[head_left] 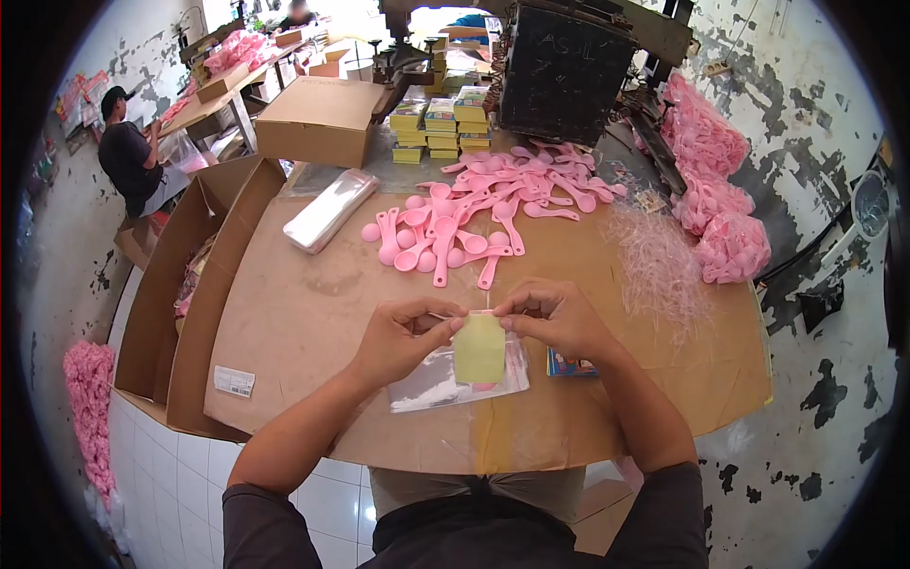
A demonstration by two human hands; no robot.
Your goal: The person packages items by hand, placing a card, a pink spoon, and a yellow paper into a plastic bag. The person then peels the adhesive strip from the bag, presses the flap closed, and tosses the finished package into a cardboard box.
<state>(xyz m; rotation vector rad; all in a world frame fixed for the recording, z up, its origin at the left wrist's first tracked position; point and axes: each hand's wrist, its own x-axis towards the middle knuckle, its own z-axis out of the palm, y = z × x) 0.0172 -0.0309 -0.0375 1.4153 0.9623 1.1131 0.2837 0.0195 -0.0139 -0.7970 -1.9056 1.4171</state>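
Note:
Between my two hands hangs a small pale yellow card (480, 349), pinched at its upper corners. My left hand (417, 327) grips the left corner between thumb and fingertips, and my right hand (550, 318) grips the right one the same way. Below the card lie clear plastic bags (427, 384) on the cardboard-covered table (303, 379); a bit of pink shows at the card's lower edge, too little to name. Partly under my right forearm rests a colourful printed card stack (571, 364). Beyond my hands spreads a heap of pink measuring spoons (445, 228).
A bundle of clear bags (330, 211) lies at the left, beside an open cardboard box (180, 313). Stacks of yellow-edged cards (441, 123) stand behind the spoons, near a black machine (569, 76). Clear plastic scraps (654, 266) and pink bundles (730, 242) lie right. A person (131, 156) sits far left.

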